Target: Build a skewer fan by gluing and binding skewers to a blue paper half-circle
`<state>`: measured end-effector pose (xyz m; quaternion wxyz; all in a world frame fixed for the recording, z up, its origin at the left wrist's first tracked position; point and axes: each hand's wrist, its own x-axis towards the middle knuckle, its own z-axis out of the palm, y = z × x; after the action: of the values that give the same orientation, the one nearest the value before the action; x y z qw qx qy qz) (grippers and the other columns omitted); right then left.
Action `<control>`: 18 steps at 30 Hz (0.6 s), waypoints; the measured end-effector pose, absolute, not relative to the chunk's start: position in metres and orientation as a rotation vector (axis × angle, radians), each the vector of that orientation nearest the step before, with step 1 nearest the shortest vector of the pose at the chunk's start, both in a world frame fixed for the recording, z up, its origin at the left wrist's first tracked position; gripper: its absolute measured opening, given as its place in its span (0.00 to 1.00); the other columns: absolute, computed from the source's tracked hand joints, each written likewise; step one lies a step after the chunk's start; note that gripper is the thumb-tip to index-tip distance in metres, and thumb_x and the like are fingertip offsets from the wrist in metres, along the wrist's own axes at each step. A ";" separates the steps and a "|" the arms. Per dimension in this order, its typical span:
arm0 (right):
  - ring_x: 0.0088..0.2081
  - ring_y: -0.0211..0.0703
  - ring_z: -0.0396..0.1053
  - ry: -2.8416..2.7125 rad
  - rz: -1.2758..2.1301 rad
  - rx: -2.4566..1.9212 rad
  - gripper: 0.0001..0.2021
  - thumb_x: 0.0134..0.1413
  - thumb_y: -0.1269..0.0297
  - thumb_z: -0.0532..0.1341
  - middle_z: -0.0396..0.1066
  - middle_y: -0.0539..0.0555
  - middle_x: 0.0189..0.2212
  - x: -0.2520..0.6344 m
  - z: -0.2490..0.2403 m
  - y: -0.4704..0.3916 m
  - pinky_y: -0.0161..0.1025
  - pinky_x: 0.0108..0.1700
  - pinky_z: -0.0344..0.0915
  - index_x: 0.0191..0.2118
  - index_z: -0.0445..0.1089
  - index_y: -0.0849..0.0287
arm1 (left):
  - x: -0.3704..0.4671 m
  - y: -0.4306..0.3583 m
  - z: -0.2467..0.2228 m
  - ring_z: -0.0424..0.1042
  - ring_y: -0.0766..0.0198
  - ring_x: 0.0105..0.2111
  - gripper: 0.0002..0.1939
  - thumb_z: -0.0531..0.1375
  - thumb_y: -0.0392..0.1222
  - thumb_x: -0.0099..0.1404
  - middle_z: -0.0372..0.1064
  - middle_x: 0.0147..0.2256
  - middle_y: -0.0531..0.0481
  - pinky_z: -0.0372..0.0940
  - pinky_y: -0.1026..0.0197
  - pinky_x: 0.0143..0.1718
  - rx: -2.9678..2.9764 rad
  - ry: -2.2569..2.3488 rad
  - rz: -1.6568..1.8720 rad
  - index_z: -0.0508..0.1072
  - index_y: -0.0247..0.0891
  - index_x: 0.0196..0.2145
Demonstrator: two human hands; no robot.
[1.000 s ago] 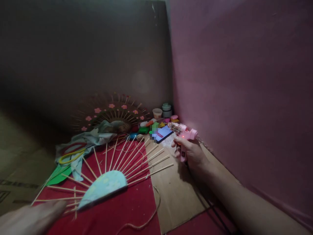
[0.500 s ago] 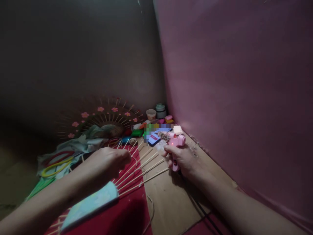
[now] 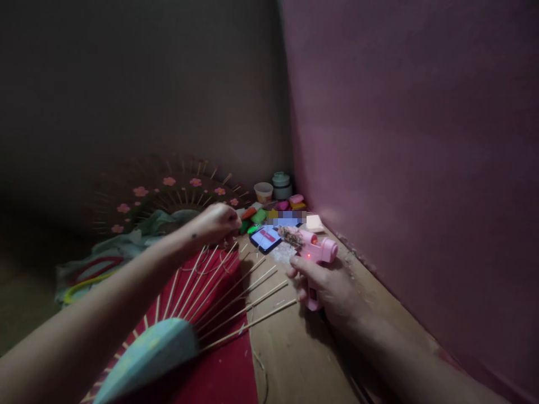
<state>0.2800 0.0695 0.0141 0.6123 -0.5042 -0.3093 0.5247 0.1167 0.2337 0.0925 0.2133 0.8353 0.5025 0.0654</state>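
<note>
Wrapped round the handle of a pink glue gun [image 3: 323, 250] is my right hand [image 3: 330, 283]; a small red light glows on the gun and its nozzle end is crusted. My left hand [image 3: 221, 221] is closed above the far ends of the sticks, near the coloured packets; whatever its fingers hold is too small to make out. Below it lies a half-round pale green piece [image 3: 147, 356] with thin wooden sticks [image 3: 214, 280] fanning out, on a red cloth [image 3: 227, 370] and the wooden surface [image 3: 290, 353].
A lit phone [image 3: 266, 238] lies beyond the sticks. Behind it are coloured packets [image 3: 259, 216], a paper cup [image 3: 263, 192] and a lidded jar [image 3: 282, 185]. A flowered fan [image 3: 168, 193] leans at the back left, near red-handled scissors [image 3: 95, 269]. A pink wall rises at right.
My left hand has moved forward and to the right, away from the pale green piece. The glue gun in my right hand sits slightly further right and lower in view.
</note>
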 end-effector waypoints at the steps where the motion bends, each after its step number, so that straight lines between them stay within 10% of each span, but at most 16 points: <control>1: 0.13 0.30 0.59 -0.722 1.201 -1.171 0.12 0.45 0.57 0.63 0.70 0.50 0.24 0.280 0.014 0.069 0.28 0.10 0.49 0.30 0.68 0.61 | 0.112 0.248 0.096 0.64 0.68 0.14 0.10 0.54 0.41 0.56 0.65 0.15 0.53 0.56 0.67 0.15 2.270 1.446 0.249 0.67 0.36 0.21; 11: 0.11 0.30 0.55 -0.758 1.220 -1.271 0.17 0.47 0.50 0.62 0.63 0.48 0.11 0.284 0.008 0.065 0.28 0.13 0.48 0.28 0.70 0.63 | 0.079 0.322 0.079 0.71 0.60 0.19 0.08 0.57 0.38 0.49 0.69 0.18 0.45 0.64 0.63 0.19 2.010 1.637 0.466 0.67 0.34 0.16; 18: 0.12 0.31 0.56 -0.756 1.192 -1.287 0.18 0.46 0.50 0.63 0.62 0.48 0.11 0.285 0.004 0.068 0.28 0.13 0.48 0.27 0.69 0.63 | 0.086 0.352 0.058 0.74 0.59 0.32 0.06 0.58 0.37 0.56 0.74 0.31 0.44 0.67 0.61 0.33 2.277 1.660 0.464 0.72 0.32 0.30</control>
<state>0.2848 0.0678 0.0035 0.5774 -0.5501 -0.3230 0.5096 0.0860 0.3519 0.0582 0.1422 0.7893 0.5753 0.1608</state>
